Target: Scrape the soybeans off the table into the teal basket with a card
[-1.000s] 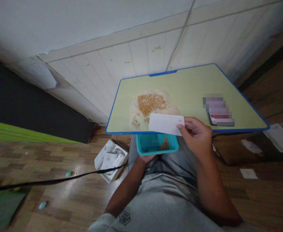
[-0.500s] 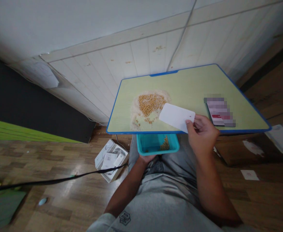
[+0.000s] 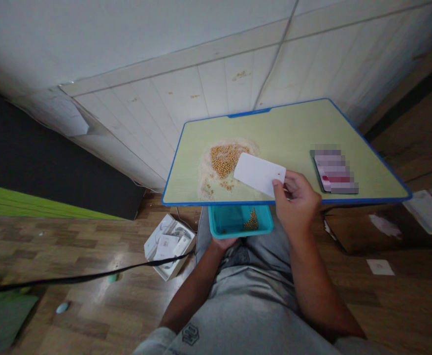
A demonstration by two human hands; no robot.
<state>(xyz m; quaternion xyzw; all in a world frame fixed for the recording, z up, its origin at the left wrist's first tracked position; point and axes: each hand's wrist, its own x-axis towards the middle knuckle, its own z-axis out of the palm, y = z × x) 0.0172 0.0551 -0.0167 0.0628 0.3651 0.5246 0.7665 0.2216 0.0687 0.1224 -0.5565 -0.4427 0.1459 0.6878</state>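
My right hand (image 3: 297,199) pinches a white card (image 3: 259,173) by its right end, thumb on top. The card's left end reaches over the right side of a pile of soybeans (image 3: 221,161) and hides part of it. Pale grains like rice (image 3: 205,183) lie around and among the beans on the small table (image 3: 289,128). Below the table's front edge, my left hand (image 3: 225,243) supports a turquoise plastic tray (image 3: 241,232) from underneath; most of its fingers are hidden. Some beans (image 3: 251,220) rest in the tray's right part, with a few at the left.
A phone (image 3: 334,172) lies on the table's right side. On the floor at left stands an open white box (image 3: 169,246) with packets and a cable, crossed by a black strap (image 3: 90,276). Brown cardboard (image 3: 363,229) is at right, and the wall runs behind the table.
My right hand and the card have moved left, so the card now covers more of the bean pile's right side. My left hand and the tray stay in place.
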